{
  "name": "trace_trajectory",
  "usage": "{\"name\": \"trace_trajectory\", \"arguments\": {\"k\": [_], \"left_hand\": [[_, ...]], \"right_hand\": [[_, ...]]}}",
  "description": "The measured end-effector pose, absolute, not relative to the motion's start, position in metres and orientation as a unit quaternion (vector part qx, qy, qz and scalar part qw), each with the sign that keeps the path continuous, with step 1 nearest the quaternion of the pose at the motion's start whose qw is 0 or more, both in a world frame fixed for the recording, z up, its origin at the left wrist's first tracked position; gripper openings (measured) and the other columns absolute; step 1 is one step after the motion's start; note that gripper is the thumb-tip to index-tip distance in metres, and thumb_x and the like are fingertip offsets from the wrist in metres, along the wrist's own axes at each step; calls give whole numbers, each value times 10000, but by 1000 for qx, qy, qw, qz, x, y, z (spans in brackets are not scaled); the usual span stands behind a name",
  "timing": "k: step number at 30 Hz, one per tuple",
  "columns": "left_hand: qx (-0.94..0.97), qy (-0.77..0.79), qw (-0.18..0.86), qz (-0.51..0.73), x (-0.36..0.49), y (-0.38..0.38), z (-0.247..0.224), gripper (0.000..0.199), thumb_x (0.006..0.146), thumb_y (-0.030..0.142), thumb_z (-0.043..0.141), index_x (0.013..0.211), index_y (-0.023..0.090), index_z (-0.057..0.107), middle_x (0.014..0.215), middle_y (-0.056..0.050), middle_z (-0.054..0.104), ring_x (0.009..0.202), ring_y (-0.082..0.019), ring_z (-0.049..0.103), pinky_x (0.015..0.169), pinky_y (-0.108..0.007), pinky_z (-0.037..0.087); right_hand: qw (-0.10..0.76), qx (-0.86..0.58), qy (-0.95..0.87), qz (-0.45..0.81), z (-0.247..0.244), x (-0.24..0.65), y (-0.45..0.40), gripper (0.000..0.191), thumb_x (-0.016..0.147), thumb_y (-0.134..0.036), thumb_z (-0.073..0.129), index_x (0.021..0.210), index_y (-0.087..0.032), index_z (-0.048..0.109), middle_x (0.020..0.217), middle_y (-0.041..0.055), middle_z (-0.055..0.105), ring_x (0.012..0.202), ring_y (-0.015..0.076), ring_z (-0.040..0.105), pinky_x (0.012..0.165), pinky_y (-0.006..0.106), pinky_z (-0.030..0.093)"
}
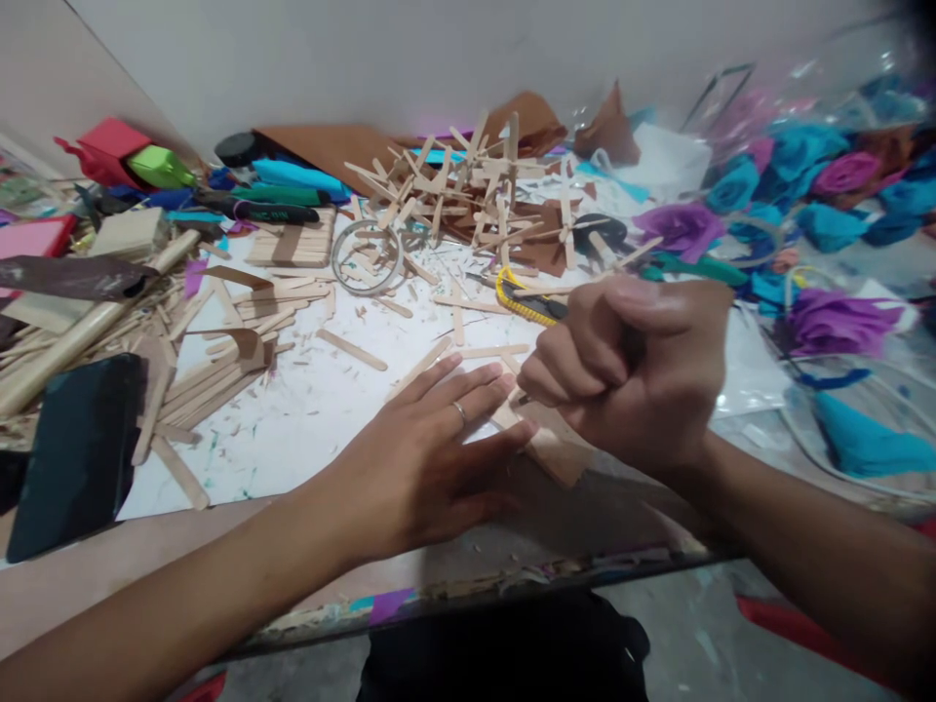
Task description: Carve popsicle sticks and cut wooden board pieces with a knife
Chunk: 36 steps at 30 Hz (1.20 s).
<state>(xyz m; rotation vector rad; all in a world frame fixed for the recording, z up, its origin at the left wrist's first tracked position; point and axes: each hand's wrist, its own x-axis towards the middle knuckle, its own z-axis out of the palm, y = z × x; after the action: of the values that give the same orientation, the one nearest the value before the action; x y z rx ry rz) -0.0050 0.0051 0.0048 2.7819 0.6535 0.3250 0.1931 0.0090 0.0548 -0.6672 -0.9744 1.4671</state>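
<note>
can't tell what, if anything, the balled-up right hand [636, 366] is gripping; flat tan wooden piece [562, 450] is peeking out below; left hand [431, 448] is lying open alongside

Phone [77, 448] lies left, sticks [352, 349] on paper [292, 419], apparently flowers [844, 320] right.

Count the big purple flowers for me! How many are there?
2: one purple flower lies beyond the right hand, and another purple flower is farther right and lower in the picture. I left out the pinker flower among the blue ones; more may be hidden there.
</note>
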Motion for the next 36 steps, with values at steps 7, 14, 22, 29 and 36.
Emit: {"name": "trace_trajectory", "arguments": {"k": [7, 14, 22, 29, 36], "left_hand": [[960, 221, 123, 122, -6, 5, 3, 530, 1004, 533, 648, 1470, 282, 639, 1613, -121, 532, 1529, -370, 465, 1326, -649, 253], [959, 218, 130, 123, -6, 5, 5, 507, 1000, 513, 655, 1454, 288, 657, 1627, -116, 518, 1529, -366, 466, 1332, -643, 241], [961, 218, 113, 129, -4, 5, 2, 514, 1011, 548, 639, 1454, 287, 654, 1597, -125, 546, 1513, -352, 482, 1322, -628, 252], [965, 210, 106, 119, -5, 5, 11, 507, 1019, 473, 639, 1477, 255, 614, 1596, -152, 542, 1496, -356, 497, 1300, -624, 279], [968, 200, 100, 115, -3, 4, 14, 494, 1036, 480, 614, 1481, 265, 608, 1584, -166, 551, 1464, -356, 528, 1268, -645, 319]], "right_hand": [[575, -307, -435, 621, 55, 193, 10, 620, 870, -342, 688, 460, -199, 246, 448, -52, 139, 392, 84, 155, 431, 309, 144], [578, -308, -432, 620, 54, 189, 7, 533, 927, -247, 570, 465, -210, 309, 462, -54, 194, 415, 86, 158, 447, 314, 126], [578, -277, -426, 639, 46, 192, 12, 523, 880, -273, 605, 458, -226, 300, 454, -75, 146, 387, 71, 144, 407, 285, 135], [597, -247, -436, 627, 38, 192, 3, 491, 906, -266, 581, 476, -222, 348, 456, -73, 196, 409, 78, 148, 425, 282, 157], [608, -247, -445, 610, 53, 196, 3, 588, 904, -290, 657, 455, -201, 288, 423, -74, 217, 388, 54, 200, 427, 266, 181]]}}
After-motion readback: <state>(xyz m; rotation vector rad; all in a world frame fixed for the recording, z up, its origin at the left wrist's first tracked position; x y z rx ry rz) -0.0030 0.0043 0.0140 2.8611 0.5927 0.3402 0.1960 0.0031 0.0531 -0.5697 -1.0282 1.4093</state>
